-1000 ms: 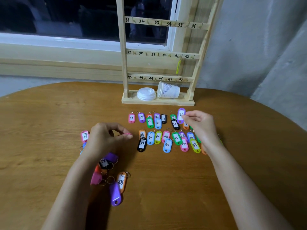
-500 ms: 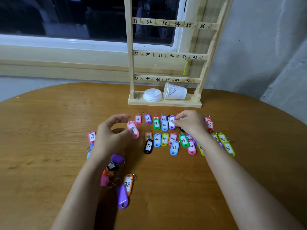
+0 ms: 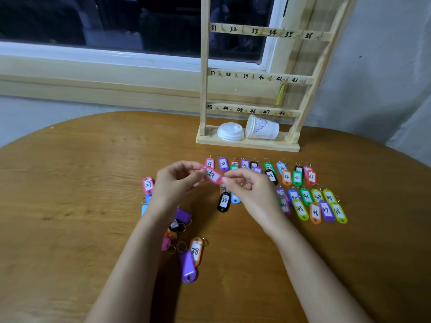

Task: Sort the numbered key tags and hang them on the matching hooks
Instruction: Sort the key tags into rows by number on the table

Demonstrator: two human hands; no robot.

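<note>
Just in front of the rack [image 3: 204, 89], the pink tag [image 3: 213, 176] is pinched at its left end by the left hand [image 3: 172, 183]. Its long axis slopes down toward the right hand [image 3: 251, 194], whose curled fingertips reach its free end. I cannot tell whether they grip it. It reads 33 or 35, so it probably belongs on the rack's top rail.

Your left hand [image 3: 176, 183] and right hand [image 3: 249, 191] pinch opposite ends of a pink key tag [image 3: 213, 176], held above the rows of tags [image 3: 300, 209] on the table [image 3: 70, 206].
</note>
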